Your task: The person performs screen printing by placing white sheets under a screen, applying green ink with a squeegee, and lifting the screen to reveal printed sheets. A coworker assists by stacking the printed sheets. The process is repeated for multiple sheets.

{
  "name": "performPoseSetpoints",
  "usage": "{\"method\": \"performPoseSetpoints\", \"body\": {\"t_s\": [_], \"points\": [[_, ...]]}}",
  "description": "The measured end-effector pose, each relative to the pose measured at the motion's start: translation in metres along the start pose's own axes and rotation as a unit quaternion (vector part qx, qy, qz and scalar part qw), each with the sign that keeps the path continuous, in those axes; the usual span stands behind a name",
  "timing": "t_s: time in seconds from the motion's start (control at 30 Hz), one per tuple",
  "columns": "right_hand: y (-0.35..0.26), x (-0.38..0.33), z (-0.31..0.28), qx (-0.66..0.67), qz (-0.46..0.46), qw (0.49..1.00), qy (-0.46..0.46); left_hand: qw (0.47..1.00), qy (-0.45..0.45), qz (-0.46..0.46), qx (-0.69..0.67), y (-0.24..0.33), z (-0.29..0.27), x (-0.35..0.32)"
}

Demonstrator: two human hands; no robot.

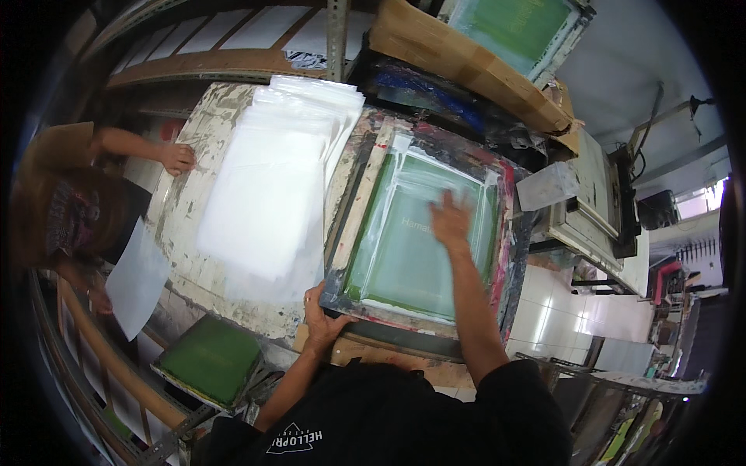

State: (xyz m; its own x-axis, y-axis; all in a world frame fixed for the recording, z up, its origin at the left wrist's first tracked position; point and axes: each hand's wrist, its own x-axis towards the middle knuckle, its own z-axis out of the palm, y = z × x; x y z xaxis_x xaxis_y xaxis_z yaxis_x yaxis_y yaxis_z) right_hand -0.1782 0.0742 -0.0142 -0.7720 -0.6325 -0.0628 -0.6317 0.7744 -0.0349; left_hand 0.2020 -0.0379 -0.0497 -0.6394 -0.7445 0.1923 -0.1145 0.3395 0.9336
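A screen-printing frame [358,225] with a green mesh lies on the worktable in front of me. White ink streaks its inner edges, and pale lettering shows in the mesh. My left hand [322,320] grips the frame's near left corner, its thumb along the front edge. Over the right half of the mesh is my right hand [451,219], blurred by motion, fingers spread and nothing visible in them. Whether it touches the mesh I cannot tell. Left of the frame lies a fanned stack of thin white sheets [268,179].
At the left a co-worker holds a pale sheet [138,279]; their other hand [178,159] is at the table edge [186,147]. A green screen [208,359] rests low at left. Beyond the frame are a cardboard box [474,66] and a translucent plastic container [547,186].
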Motion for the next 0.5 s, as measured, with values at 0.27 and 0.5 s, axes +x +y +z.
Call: {"method": "performPoseSetpoints", "body": {"t_s": [0.27, 0.5], "points": [[-0.119, -0.067, 0.011, 0.099, -0.046, 0.994, 0.007, 0.997, -0.007, 0.031, 0.064, 0.010, -0.002, 0.008], [-0.004, -0.111, -0.004, -0.030, 0.193, 0.981, -0.002, 0.999, -0.006, 0.022, 0.045, 0.005, 0.000, 0.006]]}}
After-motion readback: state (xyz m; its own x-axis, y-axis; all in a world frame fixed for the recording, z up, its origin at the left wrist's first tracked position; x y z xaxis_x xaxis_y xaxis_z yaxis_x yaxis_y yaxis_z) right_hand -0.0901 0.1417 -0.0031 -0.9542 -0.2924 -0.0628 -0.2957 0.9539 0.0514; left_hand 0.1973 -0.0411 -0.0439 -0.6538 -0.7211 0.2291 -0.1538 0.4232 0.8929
